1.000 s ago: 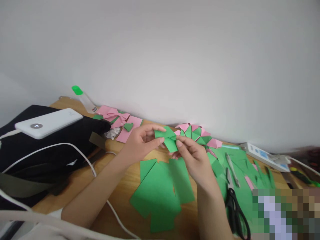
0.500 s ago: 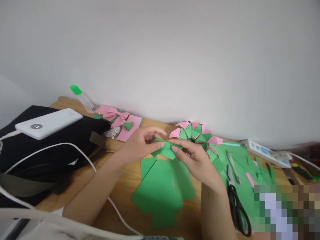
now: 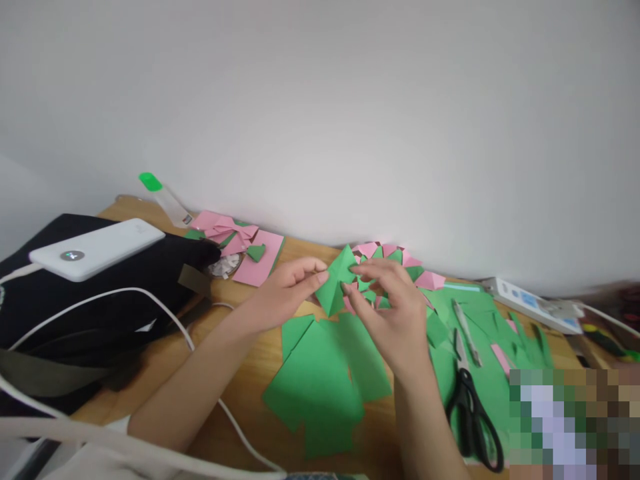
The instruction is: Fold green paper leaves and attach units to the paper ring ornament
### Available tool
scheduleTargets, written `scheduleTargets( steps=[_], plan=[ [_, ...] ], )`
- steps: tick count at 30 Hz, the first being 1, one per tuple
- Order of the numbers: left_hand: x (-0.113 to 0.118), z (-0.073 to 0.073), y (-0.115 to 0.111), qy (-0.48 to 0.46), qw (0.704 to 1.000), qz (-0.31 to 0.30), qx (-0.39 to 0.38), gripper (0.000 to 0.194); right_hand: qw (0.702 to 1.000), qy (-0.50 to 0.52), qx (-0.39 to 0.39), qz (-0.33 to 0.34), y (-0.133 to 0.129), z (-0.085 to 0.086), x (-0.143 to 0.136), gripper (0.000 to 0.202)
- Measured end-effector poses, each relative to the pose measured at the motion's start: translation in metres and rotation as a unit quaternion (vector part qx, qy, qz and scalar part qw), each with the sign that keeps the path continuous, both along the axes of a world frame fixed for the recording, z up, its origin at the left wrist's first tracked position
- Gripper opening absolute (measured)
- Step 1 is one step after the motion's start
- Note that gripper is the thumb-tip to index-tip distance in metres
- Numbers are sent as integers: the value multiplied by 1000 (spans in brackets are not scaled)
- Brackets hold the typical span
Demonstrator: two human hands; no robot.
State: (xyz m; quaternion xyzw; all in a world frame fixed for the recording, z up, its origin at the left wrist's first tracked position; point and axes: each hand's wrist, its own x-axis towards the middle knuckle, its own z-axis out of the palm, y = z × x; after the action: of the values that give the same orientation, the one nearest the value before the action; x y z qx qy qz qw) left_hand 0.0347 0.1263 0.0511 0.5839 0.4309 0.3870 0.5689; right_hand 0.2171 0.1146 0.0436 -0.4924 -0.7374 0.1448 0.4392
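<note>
Between my hands stands a folded green paper (image 3: pixel 333 287), turned to show a diamond shape with a crease down its middle. My left hand (image 3: pixel 285 293) pinches its left corner between thumb and fingers. On the other side, the thumb and curled fingers of my right hand (image 3: pixel 393 303) hold its right edge. Below lie several loose green paper pieces (image 3: pixel 320 373), overlapping on the wooden table (image 3: pixel 240 380). Just behind my right hand is a ring of folded pink and green paper units (image 3: pixel 410 257), partly hidden by it.
To the right, black-handled scissors (image 3: pixel 470 407) and a craft knife (image 3: pixel 467 333) lie on green paper, near a power strip (image 3: pixel 530 303). At left a white power bank (image 3: pixel 100 247) rests on a black bag (image 3: pixel 165 267). A glue bottle (image 3: pixel 170 203) and pink paper (image 3: pixel 265 257) lie behind.
The green paper has gone from a flatter, tilted position to a raised diamond facing me. My right hand has shifted its grip, with its fingers now more curled at the paper's right edge.
</note>
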Motion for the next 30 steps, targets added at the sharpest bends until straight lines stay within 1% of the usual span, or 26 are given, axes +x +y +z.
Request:
scheduleTargets(
  steps=[3, 5, 7, 11, 17, 20, 25, 30],
  plan=[
    [-1, -1, 0, 17, 1000, 1, 24, 21, 994, -87, 61, -6, -1, 1, 0, 16],
    [-2, -3, -1, 43, 998, 0, 43, 22, 987, -136, 90, 4, -1, 1, 0, 19],
    [-3, -4, -1, 77, 995, 1, 62, 22, 980, -171, 100, 18, -1, 2, 0, 22],
    [-3, -6, -3, 126, 989, -11, 81, 24, 973, -210, 92, 30, 0, 3, 0, 28],
    [-3, -8, -7, 166, 982, -34, 87, 21, 964, -246, 96, 46, 0, 2, 1, 32],
    [-3, -8, -9, 179, 978, -38, 96, 21, 961, -255, 94, 40, 0, 2, 1, 31],
    [0, -8, -9, 183, 978, -50, 90, 22, 960, -269, 77, 27, -1, 1, -2, 30],
    [2, -8, -9, 179, 979, -38, 87, 22, 967, -251, 44, 6, -1, -2, -4, 32]
  ],
)
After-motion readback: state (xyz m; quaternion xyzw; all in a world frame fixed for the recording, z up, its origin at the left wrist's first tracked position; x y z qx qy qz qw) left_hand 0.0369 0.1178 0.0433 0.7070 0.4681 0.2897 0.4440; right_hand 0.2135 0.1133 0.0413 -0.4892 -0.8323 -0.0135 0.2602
